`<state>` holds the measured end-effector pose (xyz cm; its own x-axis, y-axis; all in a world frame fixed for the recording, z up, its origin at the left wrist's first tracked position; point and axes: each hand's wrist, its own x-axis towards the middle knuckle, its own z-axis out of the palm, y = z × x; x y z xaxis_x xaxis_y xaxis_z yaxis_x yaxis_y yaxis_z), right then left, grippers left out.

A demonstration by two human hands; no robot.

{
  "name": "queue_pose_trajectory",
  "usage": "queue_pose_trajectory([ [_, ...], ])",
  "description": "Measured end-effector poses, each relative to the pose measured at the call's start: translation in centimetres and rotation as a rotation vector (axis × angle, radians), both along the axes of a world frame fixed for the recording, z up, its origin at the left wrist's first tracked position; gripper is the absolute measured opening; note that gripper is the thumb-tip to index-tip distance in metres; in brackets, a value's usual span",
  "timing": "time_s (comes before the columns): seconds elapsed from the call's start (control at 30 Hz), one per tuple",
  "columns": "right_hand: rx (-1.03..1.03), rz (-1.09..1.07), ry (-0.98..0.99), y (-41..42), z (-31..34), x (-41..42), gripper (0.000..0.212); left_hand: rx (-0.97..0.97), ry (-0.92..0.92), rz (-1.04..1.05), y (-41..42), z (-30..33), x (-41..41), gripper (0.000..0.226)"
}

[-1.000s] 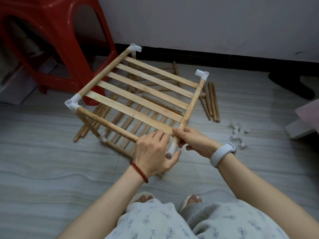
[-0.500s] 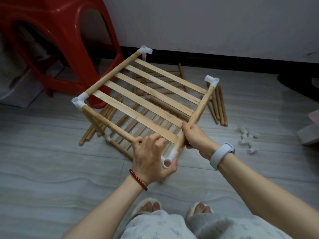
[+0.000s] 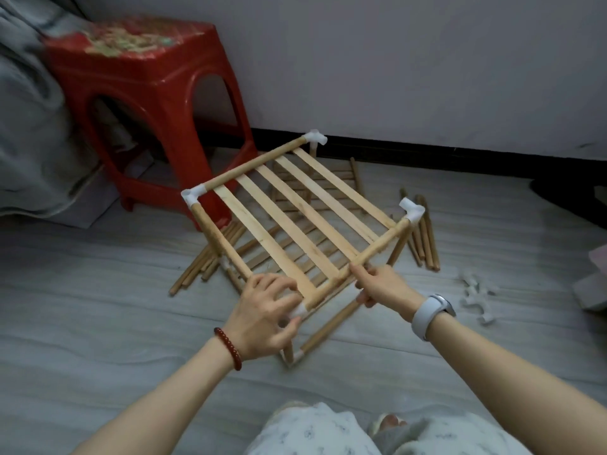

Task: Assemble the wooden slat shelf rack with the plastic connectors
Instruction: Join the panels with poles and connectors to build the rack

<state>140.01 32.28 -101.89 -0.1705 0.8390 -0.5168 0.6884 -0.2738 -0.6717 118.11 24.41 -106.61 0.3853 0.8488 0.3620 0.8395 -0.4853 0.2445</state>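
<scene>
Under your left hand (image 3: 262, 318) sat the near corner connector (image 3: 299, 311) of the rack (image 3: 295, 221), your fingers curled over it; your right hand (image 3: 382, 287) was clenched on the side rail (image 3: 377, 251) just beyond. That rack stood on the floor ahead of both hands. It looked light and stiff, though likely loose at the push-fit joints, so you did better holding by the rails near a corner than by the thin slats. I counted five slats in the top tier and four top corner connectors. Loose dowels (image 3: 423, 231) lay beyond your right hand, spare connectors (image 3: 476, 290) to its right; neither could be counted.
</scene>
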Motion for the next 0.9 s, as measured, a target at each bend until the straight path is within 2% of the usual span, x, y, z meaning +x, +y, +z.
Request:
queue_pose_trajectory([
  [0.1,0.471,-0.095,-0.302,0.5,1.1,1.2,0.038,-0.102,0.098,0.035,-1.2,1.5,-3.5,0.026],
  [0.17,0.717,-0.043,-0.451,1.1,1.2,1.9,0.026,-0.163,0.189,0.065,-1.7,2.4,-5.5,0.024],
  [0.23,0.674,0.176,-0.592,2.0,0.9,2.5,0.04,-0.221,0.273,0.128,-2.4,3.2,-7.0,0.026],
  [0.33,0.378,0.271,-0.502,1.5,0.5,2.1,0.041,-0.324,0.355,0.281,-3.4,4.0,-8.6,0.04],
  [0.37,0.337,0.263,-0.45,0.9,0.3,1.7,0.038,-0.334,0.347,0.345,-3.6,4.0,-8.9,0.041],
  [0.47,0.387,0.341,-0.416,-1.1,0.7,0.7,0.032,-0.398,0.257,0.491,-3.5,4.6,-8.5,0.047],
  [0.57,0.373,0.407,-0.27,-2.1,1.7,0.8,0.04,-0.401,0.129,0.444,-1.8,6.3,-5.7,0.052],
  [0.67,0.348,0.409,-0.142,-2.0,2.1,1.7,0.039,-0.38,0.11,0.396,1.1,7.9,-1.2,0.052],
  [0.77,0.348,0.31,-0.138,-0.6,1.2,3.6,0.039,-0.376,0.074,0.371,4.1,8.6,3.4,0.048],
  [0.9,0.35,0.112,-0.21,2.4,-1.0,7.7,0.037,-0.375,0.139,0.358,8.8,8.1,7.6,0.052],
])
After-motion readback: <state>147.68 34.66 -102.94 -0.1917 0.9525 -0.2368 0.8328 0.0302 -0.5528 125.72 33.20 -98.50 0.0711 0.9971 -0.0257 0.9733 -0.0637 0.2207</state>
